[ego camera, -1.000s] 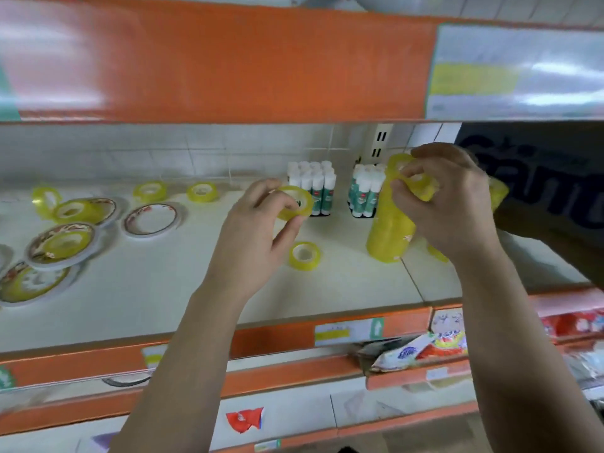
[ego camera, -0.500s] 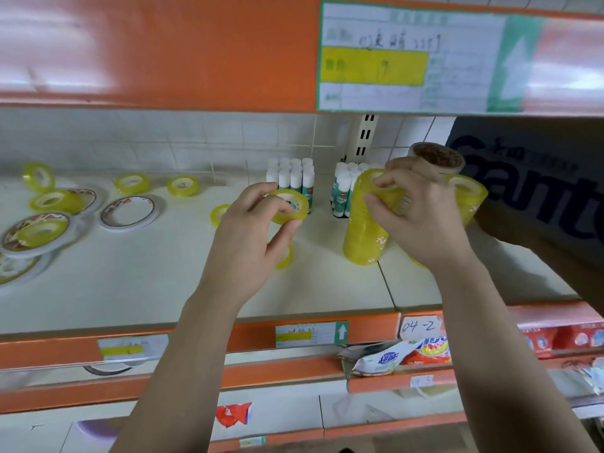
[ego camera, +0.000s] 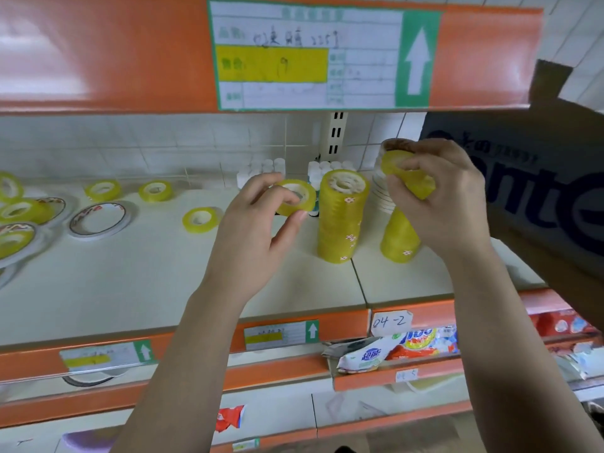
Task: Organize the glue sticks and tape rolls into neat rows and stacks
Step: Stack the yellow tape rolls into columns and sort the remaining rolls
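We look down on a shop shelf (ego camera: 130, 282) with 2 hands at work. On the orange edge of the shelf above, a large price label (ego camera: 307, 55) has a yellow band and a white arrow on green; its handwriting is too blurred for us to read. A paper tag (ego camera: 390, 322) on this shelf's front edge reads "04-2". At the right, a cardboard box (ego camera: 536, 191) carries dark print ending in "nte"; we cannot see inside it.

The left hand (ego camera: 258, 230) pinches 1 yellow tape roll (ego camera: 295, 197) between thumb and forefinger, raised above the shelf. It is just left of an upright stack (ego camera: 341, 217) of yellow rolls with small flower marks. The right hand (ego camera: 441, 194) curls its fingers round a short tilted bundle of yellow rolls (ego camera: 408, 178) at the top of a leaning stack (ego camera: 400, 240); we cannot tell whether the two touch.

Behind the hands stand 2 groups of white-capped glue sticks (ego camera: 261, 170). 1 loose roll (ego camera: 200, 220) lies flat left of the left hand, and 2 back rolls (ego camera: 155, 191) lie near the wall. Flat red-and-white tape rings (ego camera: 98, 220) lie further left. On the shelf below lies a snack packet (ego camera: 392, 349) with Chinese writing.
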Motion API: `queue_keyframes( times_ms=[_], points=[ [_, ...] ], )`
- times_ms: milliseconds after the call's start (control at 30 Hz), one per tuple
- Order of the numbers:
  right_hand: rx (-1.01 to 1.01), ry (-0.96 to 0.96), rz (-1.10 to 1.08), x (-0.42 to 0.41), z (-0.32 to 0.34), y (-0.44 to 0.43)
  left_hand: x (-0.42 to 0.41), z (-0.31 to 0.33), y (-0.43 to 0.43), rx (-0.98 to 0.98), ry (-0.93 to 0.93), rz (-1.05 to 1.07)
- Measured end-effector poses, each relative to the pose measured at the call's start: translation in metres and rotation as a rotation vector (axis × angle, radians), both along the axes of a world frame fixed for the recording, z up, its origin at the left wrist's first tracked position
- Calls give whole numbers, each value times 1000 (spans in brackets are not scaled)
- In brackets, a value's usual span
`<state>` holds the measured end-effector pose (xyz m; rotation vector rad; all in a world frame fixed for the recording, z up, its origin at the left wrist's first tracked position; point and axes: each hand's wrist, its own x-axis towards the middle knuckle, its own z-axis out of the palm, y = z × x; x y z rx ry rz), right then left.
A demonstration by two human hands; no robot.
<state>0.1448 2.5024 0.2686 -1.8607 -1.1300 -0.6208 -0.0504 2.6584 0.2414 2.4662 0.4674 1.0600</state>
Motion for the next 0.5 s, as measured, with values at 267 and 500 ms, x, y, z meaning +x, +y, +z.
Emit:
queue_keyframes(
  times_ms=[267, 500],
  points=[
    [-72, 68, -48, 34, -14, -31, 17, 1, -22, 7, -39, 27],
    [-65, 84, 19, 36, -18, -33, 11, 9, -28, 12, -87, 124]
  ],
)
